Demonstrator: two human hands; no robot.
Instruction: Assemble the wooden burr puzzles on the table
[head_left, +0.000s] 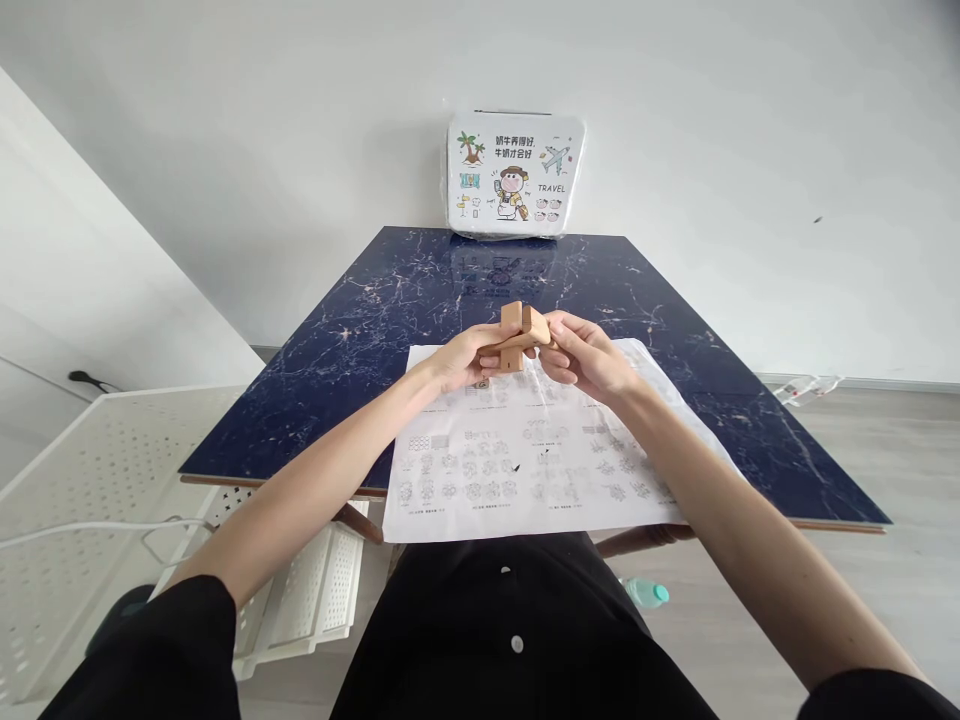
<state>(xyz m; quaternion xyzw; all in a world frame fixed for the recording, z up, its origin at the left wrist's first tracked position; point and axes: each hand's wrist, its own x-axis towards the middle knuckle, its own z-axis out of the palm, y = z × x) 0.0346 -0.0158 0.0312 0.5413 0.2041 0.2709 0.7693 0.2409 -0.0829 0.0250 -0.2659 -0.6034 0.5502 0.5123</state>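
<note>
Both my hands hold a small wooden puzzle (519, 334) of interlocked blocks above the table. My left hand (459, 358) grips its lower left side with fingers curled round it. My right hand (586, 352) pinches its right end, fingers closed on the wood. Under the hands lies a white instruction sheet (525, 470) printed with several small diagrams. The sheet rests on a dark blue marble-patterned table (360, 340) and hangs slightly over its near edge.
A white box with cartoon prints and the word TRAVEL (516, 176) leans on the wall at the table's far edge. A white perforated rack (90, 470) with a cable stands at my left. A plastic bottle (646, 592) lies on the floor under the table.
</note>
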